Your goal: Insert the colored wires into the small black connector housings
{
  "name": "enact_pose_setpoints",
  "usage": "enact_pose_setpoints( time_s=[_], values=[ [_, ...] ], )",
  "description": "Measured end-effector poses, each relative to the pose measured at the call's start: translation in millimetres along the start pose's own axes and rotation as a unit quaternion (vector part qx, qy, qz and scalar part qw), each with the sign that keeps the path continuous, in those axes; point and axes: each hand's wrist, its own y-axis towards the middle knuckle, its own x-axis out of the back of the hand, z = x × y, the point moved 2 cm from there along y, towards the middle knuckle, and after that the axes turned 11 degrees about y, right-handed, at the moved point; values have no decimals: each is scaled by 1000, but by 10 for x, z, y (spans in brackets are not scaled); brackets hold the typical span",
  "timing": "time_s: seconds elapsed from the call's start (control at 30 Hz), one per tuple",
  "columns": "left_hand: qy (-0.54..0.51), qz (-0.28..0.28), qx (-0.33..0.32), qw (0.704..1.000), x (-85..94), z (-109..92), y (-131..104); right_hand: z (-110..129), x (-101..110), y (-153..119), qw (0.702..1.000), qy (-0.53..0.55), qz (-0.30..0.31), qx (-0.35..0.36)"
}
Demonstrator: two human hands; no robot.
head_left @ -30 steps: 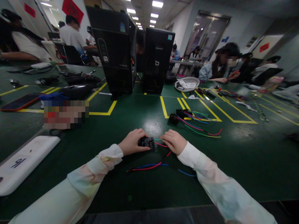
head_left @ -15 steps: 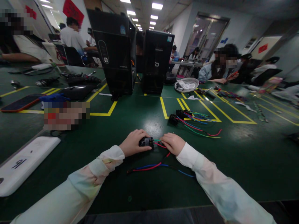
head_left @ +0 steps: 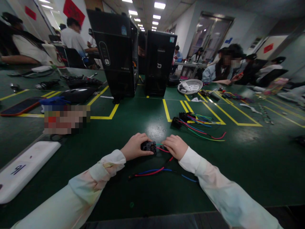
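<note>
My left hand (head_left: 135,147) is closed around a black relay socket (head_left: 149,146), thumb along its near side. A green wire (head_left: 159,144) and a red wire (head_left: 163,149) run from the socket's right face toward my right hand (head_left: 175,146). That hand pinches the green wire a short way off the socket; its fingertips are partly hidden. Closer to me, a loose bundle of red and blue wires (head_left: 152,171) lies on the table, its dark connector end pointing left.
Beyond my right hand sit black sockets with coloured wires (head_left: 176,122). Two black computer towers (head_left: 156,63) stand at the back, a white basket (head_left: 190,86) to their right. A white case (head_left: 28,170) and a phone (head_left: 21,106) lie left. Co-workers sit around.
Both hands stay almost in place. The socket is turned slightly in my left hand, and my right fingers have shifted a little along the green wire.
</note>
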Motion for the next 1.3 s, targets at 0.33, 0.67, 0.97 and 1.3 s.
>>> enact_pose_setpoints(
  time_s=[0.33, 0.67, 0.97, 1.3],
  values=[
    [5, 10, -2, 1000, 11, -18, 11, 9, 15, 15, 999, 0, -38, 6],
    [0, 5, -2, 1000, -2, 12, 5, 33, 22, 23, 998, 12, -65, 6],
    [-8, 6, 0, 1000, -1, 3, 6, -61, -61, 16, 999, 36, -3, 17],
    [1, 3, -5, 1000, -14, 8, 7, -56, -49, 17, 1000, 22, -18, 3]
  ],
)
